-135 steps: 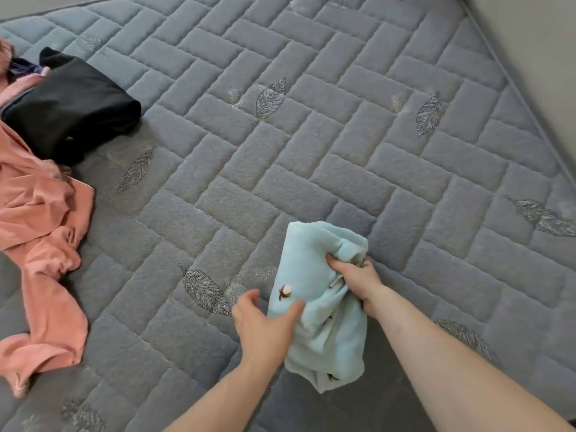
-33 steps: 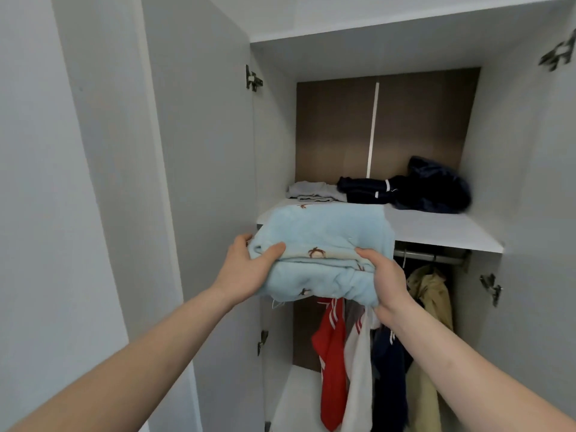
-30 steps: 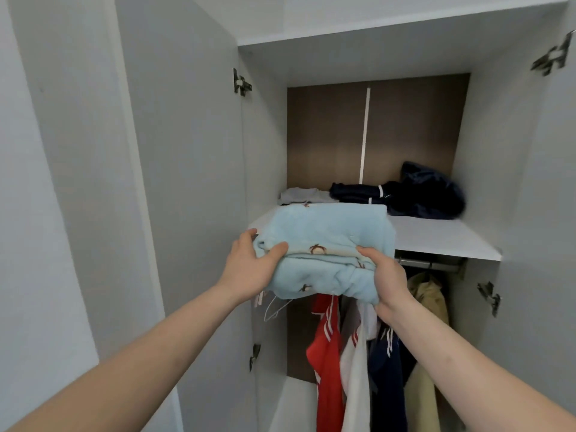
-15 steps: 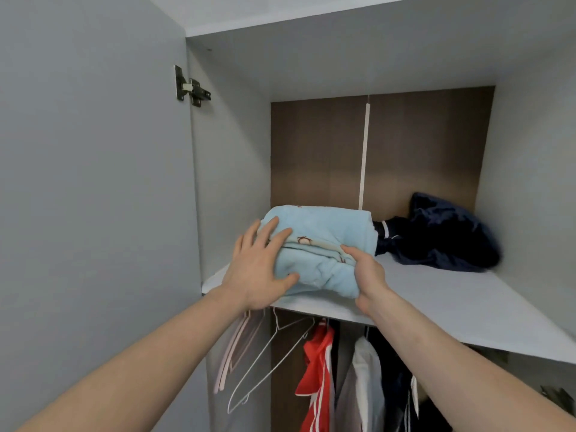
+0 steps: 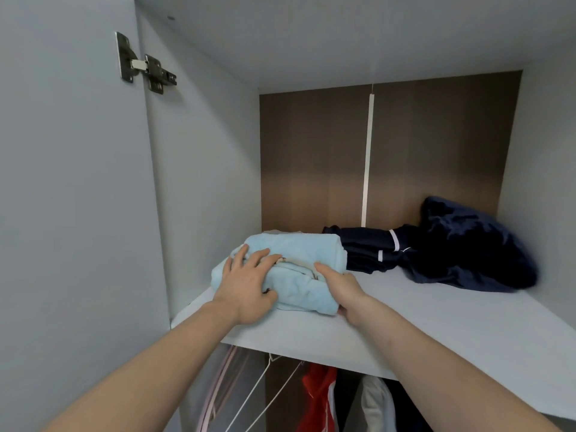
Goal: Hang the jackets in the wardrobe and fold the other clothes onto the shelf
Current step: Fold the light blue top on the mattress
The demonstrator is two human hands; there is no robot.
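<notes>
Head view: a person is standing at an open white wardrobe, both bare forearms reaching onto the smooth white laminate shelf (image 5: 436, 325).
Task item: the folded pale-blue fleecy garment (image 5: 299, 269) is lying on the shelf's left part, close to the side wall, its far end just beside a folded navy garment with white stripes (image 5: 371, 249).
Left hand (image 5: 246, 285): fingers spread, lying flat on the bundle's near top, pressing rather than gripping.
Right hand (image 5: 339, 286): cupping the bundle's near right corner, fingers not closed around it.
Doing it well: I would be pushing evenly with both palms, keeping the folds from springing open.
Textures: a crumpled dark navy padded heap (image 5: 467, 247) is slumping at the back right; thin white wire hangers (image 5: 265, 388) and a red garment (image 5: 318, 397) are hanging below.
</notes>
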